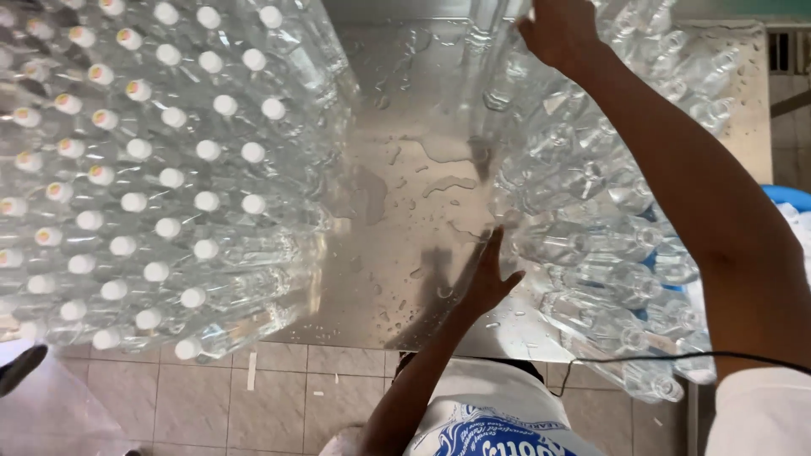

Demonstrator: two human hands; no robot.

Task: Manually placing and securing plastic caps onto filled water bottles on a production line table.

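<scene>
A person leans over a wet stainless-steel table [405, 194], both bare hands working at a heap of empty clear plastic bottles [591, 211] that lies uncapped and jumbled across the table's right side. The left hand [490, 283] is spread flat and open, fingers [492, 245] extended and pointing away from the body, thumb splayed to the right; its fingertips press against the near left edge of the heap, where a bottle lies on its side, and the palm hovers just over the wet metal. It grips nothing. The right hand [557, 29] reaches across the top of the heap to its far left corner, arm stretched over the bottles. Its fingers curl down over the bottles at the upper edge of the view; the fingertips run out of sight there, so whether they close around any one bottle cannot be told.

On the table's left side stands a dense block of upright clear bottles with white caps [144, 160], ranked in rows and well apart from both hands. Between the two groups the bare steel shows scattered water droplets and puddles. A thin black cable [676, 359] crosses the near right corner. Grey floor tiles [211, 397] run below the table's near edge.
</scene>
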